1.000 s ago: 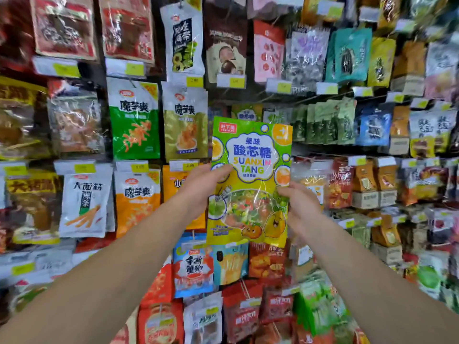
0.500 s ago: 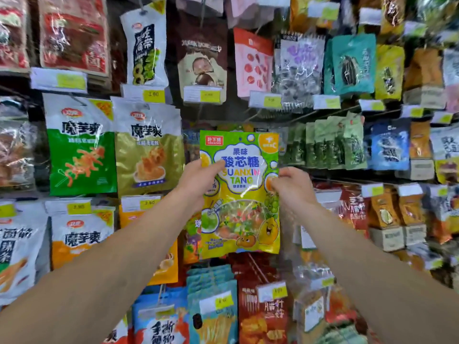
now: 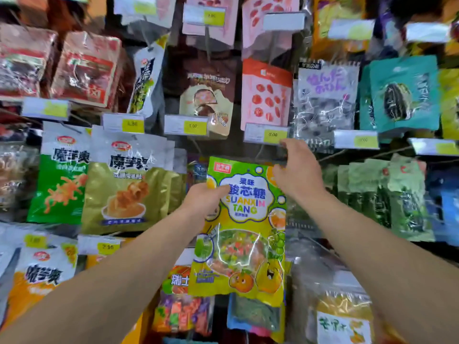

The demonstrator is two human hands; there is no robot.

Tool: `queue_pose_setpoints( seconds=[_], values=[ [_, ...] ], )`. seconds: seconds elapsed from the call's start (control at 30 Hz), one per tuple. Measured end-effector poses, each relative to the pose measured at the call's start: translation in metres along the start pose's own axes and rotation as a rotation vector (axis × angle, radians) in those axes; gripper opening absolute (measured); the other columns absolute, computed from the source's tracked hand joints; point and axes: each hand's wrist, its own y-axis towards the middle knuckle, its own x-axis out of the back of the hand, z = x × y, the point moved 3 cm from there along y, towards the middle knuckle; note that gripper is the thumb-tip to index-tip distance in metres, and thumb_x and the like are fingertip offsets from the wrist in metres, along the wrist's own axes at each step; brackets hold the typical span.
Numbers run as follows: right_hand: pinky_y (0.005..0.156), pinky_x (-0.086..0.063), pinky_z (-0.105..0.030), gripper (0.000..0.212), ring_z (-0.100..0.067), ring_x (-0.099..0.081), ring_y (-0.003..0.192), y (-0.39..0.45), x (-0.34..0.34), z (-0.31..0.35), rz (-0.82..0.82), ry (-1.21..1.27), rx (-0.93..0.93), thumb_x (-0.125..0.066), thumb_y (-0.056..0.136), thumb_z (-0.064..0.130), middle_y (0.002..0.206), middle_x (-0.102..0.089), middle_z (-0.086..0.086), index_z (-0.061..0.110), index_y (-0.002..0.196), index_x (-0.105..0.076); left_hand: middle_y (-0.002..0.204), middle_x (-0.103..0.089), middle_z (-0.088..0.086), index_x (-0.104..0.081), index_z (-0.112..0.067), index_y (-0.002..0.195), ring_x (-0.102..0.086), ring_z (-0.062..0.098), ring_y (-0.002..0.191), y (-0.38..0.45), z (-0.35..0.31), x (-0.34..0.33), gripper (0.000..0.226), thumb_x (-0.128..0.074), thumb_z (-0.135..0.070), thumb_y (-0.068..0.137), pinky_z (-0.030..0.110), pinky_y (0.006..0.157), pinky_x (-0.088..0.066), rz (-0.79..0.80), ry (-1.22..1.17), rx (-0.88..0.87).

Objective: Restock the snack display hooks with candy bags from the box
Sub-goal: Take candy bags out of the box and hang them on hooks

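— Wall (image 3: 173,78) of hanging snack packets first: why is everything dangling in columns like that?

— Each column hangs on a wire peg with a price tag at its tip, so a shopper can read the price and pull the front packet off. The green packets (image 3: 387,197) on the right and the gold konjac bags (image 3: 124,194) on the left hang the same way.

— And the candy bag (image 3: 244,229) — where is it?

— In the middle of the wall, held upright in front of a gap between the gold bags and the green ones, its top edge just below the price tag (image 3: 265,134) marked 5.00. I judge that gap to be its peg, though the wire itself is too blurred to trace.

— Why both hands?

— The bag is limp. The left hand (image 3: 206,199) pinches its left edge partway down, thumb on the printed front and fingers hidden behind (so I cannot tell how they lie), which keeps it flat and facing out.

— And the right hand (image 3: 296,175)?

— At the top right corner, fingers curled. The upper ones reach to the underside of the price tag; whether the lower ones actually grip the bag's corner, I cannot tell — the blur hides it. My guess is it is steadying the peg or tag so the bag's hang hole can be threaded on.
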Motion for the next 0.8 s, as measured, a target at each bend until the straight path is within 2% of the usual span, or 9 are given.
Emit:
queue_pose_setpoints(
  seconds=[0.13,0.2,0.27,0.4,0.47,0.53,0.6,0.7,0.8],
  values=[
    [0.108,-0.036,-0.037,0.059,-0.033,-0.044,0.128,0.020,0.001,-0.002,0.017,-0.092,0.155,-0.058,0.079,0.006,0.143,-0.044,-0.010,0.010,0.138,-0.048,0.083,-0.057,0.006,-0.057,-0.016,0.079,-0.049,0.019,0.071,0.006,-0.010,-0.014,0.020,-0.070,-0.029,0.088,0.031,0.064,-0.039,-0.023,0.013,-0.028],
    [0.108,-0.037,-0.038,0.060,-0.031,-0.040,0.131,0.026,0.000,-0.002,-0.002,-0.118,0.180,-0.058,0.082,0.006,0.148,-0.039,-0.005,0.014,0.141,-0.046,0.076,-0.050,0.002,-0.049,-0.020,0.072,-0.041,0.015,0.063,0.010,-0.014,-0.018,0.028,-0.069,-0.027,0.090,0.029,0.053,-0.031,-0.024,0.014,-0.035],
    [0.105,-0.039,-0.039,0.058,-0.030,-0.041,0.128,0.032,0.000,-0.002,-0.040,-0.134,0.193,-0.055,0.085,0.006,0.148,-0.039,-0.001,0.018,0.141,-0.048,0.071,-0.040,-0.001,-0.037,-0.023,0.068,-0.033,0.012,0.058,0.013,-0.018,-0.023,0.038,-0.067,-0.028,0.091,0.028,0.052,-0.024,-0.010,0.004,-0.038],
    [0.095,-0.046,-0.041,0.044,-0.033,-0.051,0.115,0.049,0.002,-0.004,-0.114,-0.101,0.238,-0.050,0.090,0.004,0.134,-0.057,-0.002,0.023,0.129,-0.060,0.073,-0.034,-0.003,-0.033,-0.026,0.068,-0.028,0.013,0.060,0.016,-0.023,-0.028,0.040,-0.067,-0.033,0.090,0.031,0.056,-0.022,0.000,0.041,-0.044],
    [0.087,-0.049,-0.041,0.036,-0.035,-0.058,0.108,0.058,0.007,-0.008,-0.157,-0.010,0.184,-0.049,0.094,0.011,0.120,-0.068,-0.007,0.025,0.121,-0.067,0.077,-0.035,-0.002,-0.038,-0.025,0.073,-0.032,0.016,0.064,0.016,-0.025,-0.031,0.035,-0.067,-0.035,0.089,0.031,0.061,-0.026,0.027,0.029,-0.041],
    [0.080,-0.047,-0.040,0.029,-0.036,-0.060,0.103,0.066,0.012,-0.011,-0.171,0.049,0.121,-0.049,0.096,0.020,0.110,-0.071,-0.012,0.027,0.116,-0.069,0.071,-0.030,-0.004,-0.033,-0.023,0.068,-0.028,0.013,0.059,0.019,-0.027,-0.034,0.041,-0.065,-0.032,0.092,0.031,0.057,-0.022,0.032,0.003,-0.055],
    [0.076,-0.046,-0.040,0.025,-0.038,-0.061,0.100,0.068,0.014,-0.012,-0.168,0.063,0.112,-0.050,0.097,0.024,0.106,-0.072,-0.012,0.026,0.114,-0.068,0.068,-0.030,-0.004,-0.029,-0.023,0.067,-0.026,0.012,0.058,0.021,-0.029,-0.037,0.044,-0.064,-0.029,0.093,0.030,0.056,-0.022,0.022,0.002,-0.077],
    [0.075,-0.044,-0.039,0.024,-0.038,-0.061,0.099,0.069,0.015,-0.012,-0.170,0.055,0.133,-0.052,0.097,0.026,0.105,-0.072,-0.012,0.025,0.113,-0.069,0.075,-0.038,0.002,-0.036,-0.021,0.073,-0.030,0.015,0.061,0.023,-0.036,-0.044,0.035,-0.064,-0.029,0.093,0.032,0.062,-0.028,0.006,-0.001,-0.106],
    [0.077,-0.045,-0.039,0.023,-0.038,-0.062,0.098,0.071,0.015,-0.012,-0.168,0.072,0.146,-0.053,0.096,0.025,0.105,-0.073,-0.011,0.024,0.111,-0.070,0.070,-0.031,-0.002,-0.033,-0.019,0.068,-0.026,0.012,0.059,0.029,-0.041,-0.048,0.041,-0.062,-0.031,0.094,0.031,0.056,-0.025,-0.036,0.018,-0.091]
  ],
)
